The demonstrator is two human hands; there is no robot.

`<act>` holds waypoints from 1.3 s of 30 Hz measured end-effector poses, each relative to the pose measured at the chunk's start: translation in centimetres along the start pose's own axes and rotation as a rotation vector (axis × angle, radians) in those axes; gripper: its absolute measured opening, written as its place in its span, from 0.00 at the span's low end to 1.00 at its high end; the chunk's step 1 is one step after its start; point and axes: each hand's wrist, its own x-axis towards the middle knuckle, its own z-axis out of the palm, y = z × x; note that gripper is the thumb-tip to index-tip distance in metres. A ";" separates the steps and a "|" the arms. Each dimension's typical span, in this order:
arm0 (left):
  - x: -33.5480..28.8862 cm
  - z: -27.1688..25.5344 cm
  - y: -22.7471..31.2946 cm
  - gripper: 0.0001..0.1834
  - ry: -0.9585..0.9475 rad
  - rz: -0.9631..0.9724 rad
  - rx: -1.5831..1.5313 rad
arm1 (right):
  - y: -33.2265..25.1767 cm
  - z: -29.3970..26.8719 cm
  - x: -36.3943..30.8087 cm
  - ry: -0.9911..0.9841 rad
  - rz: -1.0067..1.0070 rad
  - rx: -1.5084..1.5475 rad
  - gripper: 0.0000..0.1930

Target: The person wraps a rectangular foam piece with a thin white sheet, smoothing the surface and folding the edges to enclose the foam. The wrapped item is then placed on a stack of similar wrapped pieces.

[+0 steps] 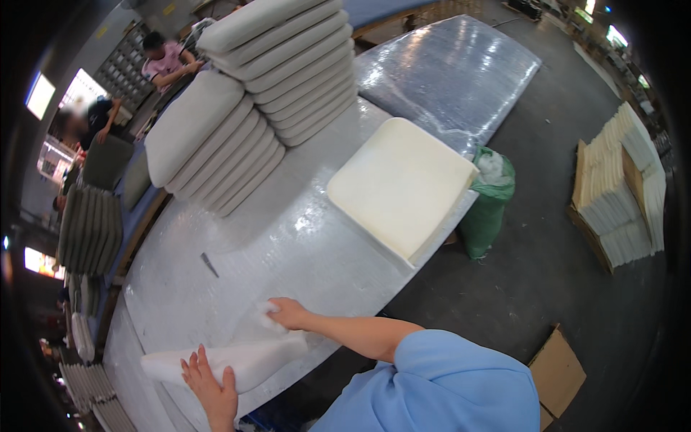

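A long white piece of soft padding [266, 357] lies near the front edge of the plastic-covered table [245, 281]. My left hand [210, 385] rests on its left part, fingers spread and nothing gripped. Beyond the padding's right half, my right hand [289, 315] is closed on a wispy tuft of white fibre filling [268, 314], close to the tabletop. A small dark narrow tool [209, 265] lies farther off on the table; its kind is unclear.
A cream foam cushion [403, 187] sits at the table's right edge. Stacks of grey cushions [281, 68] stand at the back. Beside the table are a green sack [486, 216] of white filling and stacked pale sheets [619, 191]. People [167, 63] work at far left.
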 end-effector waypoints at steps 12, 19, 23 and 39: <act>2.4 -4.8 1.0 0.44 -0.275 0.259 0.219 | 11.8 -43.8 -21.4 1.311 0.094 0.632 0.18; 4.3 -4.4 6.6 0.32 -0.363 0.142 0.461 | 15.2 -69.1 -21.7 1.503 0.379 -0.606 0.30; 5.3 -4.8 9.3 0.34 -0.454 0.047 0.652 | 21.9 -71.0 -18.3 0.987 0.332 -0.856 0.28; 7.6 -4.4 13.5 0.33 -0.496 -0.079 0.735 | 30.0 -78.6 -11.5 0.251 0.831 -0.061 0.22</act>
